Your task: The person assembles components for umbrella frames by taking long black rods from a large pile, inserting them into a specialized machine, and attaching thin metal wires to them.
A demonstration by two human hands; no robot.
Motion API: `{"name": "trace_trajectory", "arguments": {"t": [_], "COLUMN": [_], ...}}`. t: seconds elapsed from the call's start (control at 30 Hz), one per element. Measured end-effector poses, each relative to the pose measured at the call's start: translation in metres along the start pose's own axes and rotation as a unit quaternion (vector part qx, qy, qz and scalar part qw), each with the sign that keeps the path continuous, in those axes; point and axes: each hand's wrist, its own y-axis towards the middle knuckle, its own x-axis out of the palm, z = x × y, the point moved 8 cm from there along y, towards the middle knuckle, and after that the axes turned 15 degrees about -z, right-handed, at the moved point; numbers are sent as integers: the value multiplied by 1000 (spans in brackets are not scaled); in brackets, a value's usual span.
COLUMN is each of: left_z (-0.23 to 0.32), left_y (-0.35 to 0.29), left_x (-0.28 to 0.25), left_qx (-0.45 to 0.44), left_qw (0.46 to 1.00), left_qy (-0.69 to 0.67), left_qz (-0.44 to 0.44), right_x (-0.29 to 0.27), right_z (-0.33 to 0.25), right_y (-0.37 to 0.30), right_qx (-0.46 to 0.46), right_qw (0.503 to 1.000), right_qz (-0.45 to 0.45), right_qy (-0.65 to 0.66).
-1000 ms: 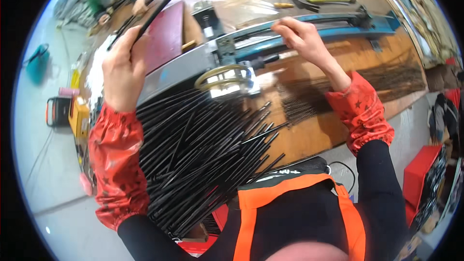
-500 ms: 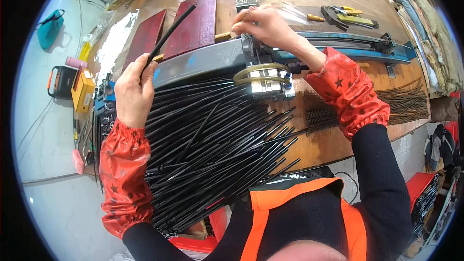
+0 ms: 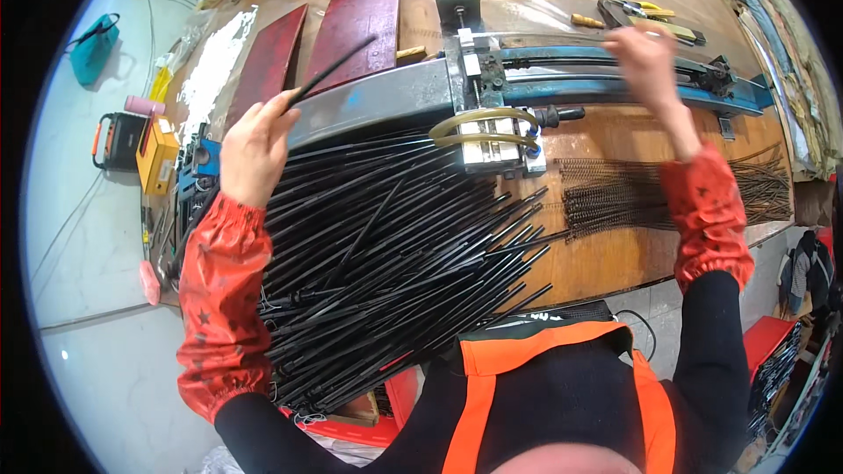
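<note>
My left hand [image 3: 253,154] is closed round a thin black tube [image 3: 338,66], which slants up and to the right over a dark red board. Over the far right part of the blue rail [image 3: 562,88], my right hand [image 3: 645,57] is raised with its fingers curled. Motion blurs it, and what it holds, if anything, I cannot make out. Between the hands stands a metal clamp device [image 3: 470,79] with yellowish hoses. A large heap of black tubes [image 3: 378,254] lies on the near side of the bench. Several coiled springs [image 3: 615,197] lie beneath my right forearm.
Two dark red boards [image 3: 356,26] lie beyond the rail. Pliers and other hand tools [image 3: 650,22] lie at the far right. A yellow box [image 3: 158,154] stands at the left edge. Stacked fabric [image 3: 746,26] lines the right side, and a red bin [image 3: 773,342] stands below it.
My right hand has moved right, from beside the clamp device to above the rail. The spring seen beyond the black tube's upper end no longer shows. The tube in my left hand is tilted lower.
</note>
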Motion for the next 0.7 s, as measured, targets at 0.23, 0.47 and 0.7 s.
{"name": "trace_trajectory", "arguments": {"t": [0.23,0.47,0.7], "left_z": [72,69,73], "left_y": [87,92,96], "left_x": [82,87,91], "left_qx": [104,77,89], "left_qw": [992,994,985], "left_qy": [-32,-39,-146], "left_qz": [-63,-60,-13], "right_x": [-26,-3,-2], "right_z": [60,89,88], "right_y": [-44,-70,-67], "right_qx": [50,79,100], "right_qw": [999,993,992], "right_qz": [-12,22,29], "right_qy": [11,89,72]}}
